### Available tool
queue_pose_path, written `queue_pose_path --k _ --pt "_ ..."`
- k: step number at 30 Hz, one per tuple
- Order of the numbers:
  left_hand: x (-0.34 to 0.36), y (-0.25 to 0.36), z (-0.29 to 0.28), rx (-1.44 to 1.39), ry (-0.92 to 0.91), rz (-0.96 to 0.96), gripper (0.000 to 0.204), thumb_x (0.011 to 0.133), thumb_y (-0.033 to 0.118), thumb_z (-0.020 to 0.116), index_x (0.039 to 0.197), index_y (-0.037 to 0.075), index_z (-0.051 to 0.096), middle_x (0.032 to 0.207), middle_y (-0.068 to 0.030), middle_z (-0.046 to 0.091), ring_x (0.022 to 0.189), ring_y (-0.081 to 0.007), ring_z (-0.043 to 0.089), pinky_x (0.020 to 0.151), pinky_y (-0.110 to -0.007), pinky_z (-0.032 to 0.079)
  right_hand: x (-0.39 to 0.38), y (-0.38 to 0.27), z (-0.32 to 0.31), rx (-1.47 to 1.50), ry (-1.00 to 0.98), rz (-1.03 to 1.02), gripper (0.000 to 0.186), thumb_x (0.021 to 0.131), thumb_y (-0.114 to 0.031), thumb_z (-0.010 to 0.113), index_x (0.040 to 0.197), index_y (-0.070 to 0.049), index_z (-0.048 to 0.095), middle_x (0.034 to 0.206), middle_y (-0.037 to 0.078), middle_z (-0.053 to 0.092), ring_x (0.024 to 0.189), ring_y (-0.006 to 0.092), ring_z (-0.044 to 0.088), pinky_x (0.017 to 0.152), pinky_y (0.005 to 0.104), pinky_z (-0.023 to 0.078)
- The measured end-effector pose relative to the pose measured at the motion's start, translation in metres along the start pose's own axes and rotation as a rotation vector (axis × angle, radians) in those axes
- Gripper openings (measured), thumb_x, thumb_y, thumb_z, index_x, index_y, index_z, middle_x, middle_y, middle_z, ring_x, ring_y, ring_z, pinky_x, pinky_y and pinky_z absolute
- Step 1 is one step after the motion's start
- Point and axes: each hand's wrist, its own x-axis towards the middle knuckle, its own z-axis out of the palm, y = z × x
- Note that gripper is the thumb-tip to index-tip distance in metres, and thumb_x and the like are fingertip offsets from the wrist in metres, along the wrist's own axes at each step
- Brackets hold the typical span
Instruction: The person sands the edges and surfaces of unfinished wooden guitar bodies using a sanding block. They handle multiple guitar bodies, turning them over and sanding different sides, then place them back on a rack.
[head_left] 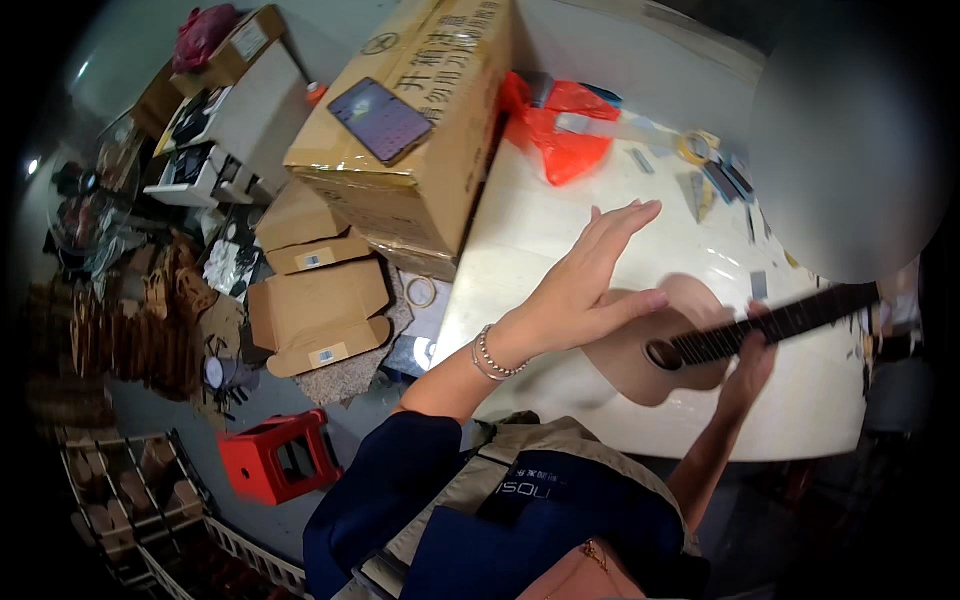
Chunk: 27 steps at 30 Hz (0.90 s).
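A small wooden ukulele (640, 380) with a pale body and dark fretted neck lies slanted over the white worktable (540, 220), its neck toward the right. My right hand (752, 350) grips the neck near its middle, fingers wrapped round it. My left hand (590, 280), with a bead bracelet at the wrist, is raised over the left part of the body, fingers stretched out and holding nothing; whether the thumb touches the ukulele I cannot tell.
At the back stand a large taped carton (390, 200) with a phone (380, 120) on it, red plastic bags (570, 140) and scattered small tools (720, 180). Flattened boxes (310, 300) lie left; a red stool (270, 460) and racks are lower left. A blurred grey shape fills the upper right.
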Motion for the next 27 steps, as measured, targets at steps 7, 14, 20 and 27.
queue_pose_path --k 7,14,20,27 --pt "0.012 0.023 0.085 -0.409 0.492 -0.144 0.042 0.075 0.004 0.068 0.106 0.002 0.04 0.08 -0.0013 0.05 0.066 -0.0078 0.051 0.057 -0.02 0.043 -0.033 -0.026 -0.001 -0.708 -0.243 -0.37 0.041 0.079 -0.012 0.056 0.119 -0.01 0.049 0.129 0.013 0.037 0.118 0.0308 0.034 0.102 0.0428 0.022" --pt "-0.01 0.063 0.1 -0.973 0.224 -0.1 0.035 0.063 0.005 0.057 0.096 0.005 0.044 0.07 -0.005 0.043 0.052 -0.0132 0.043 0.046 -0.022 0.039 -0.177 0.115 -0.151 0.074 0.162 0.629 0.053 0.091 -0.038 0.035 0.135 -0.008 0.03 0.141 0.014 0.022 0.131 0.0275 0.018 0.104 0.0426 0.017" --pt "-0.034 0.108 0.195 -1.52 -0.088 0.023 0.032 0.066 0.009 0.054 0.096 0.006 0.043 0.065 -0.0042 0.042 0.053 -0.0141 0.041 0.046 -0.023 0.039 -0.274 0.118 -0.212 0.906 0.155 0.799 0.069 0.089 -0.058 0.018 0.137 -0.009 0.022 0.138 0.012 0.031 0.126 0.0282 0.031 0.101 0.0412 0.027" --pt "-0.08 0.175 0.297 -1.62 -0.231 0.038 0.051 0.085 0.053 0.041 0.099 0.004 0.043 0.068 -0.005 0.042 0.055 -0.0142 0.041 0.05 -0.024 0.037 -0.35 0.099 -0.273 1.105 0.383 0.544 0.057 0.094 -0.045 0.019 0.133 -0.005 0.031 0.133 0.012 0.039 0.121 0.0273 0.038 0.1 0.0388 0.032"
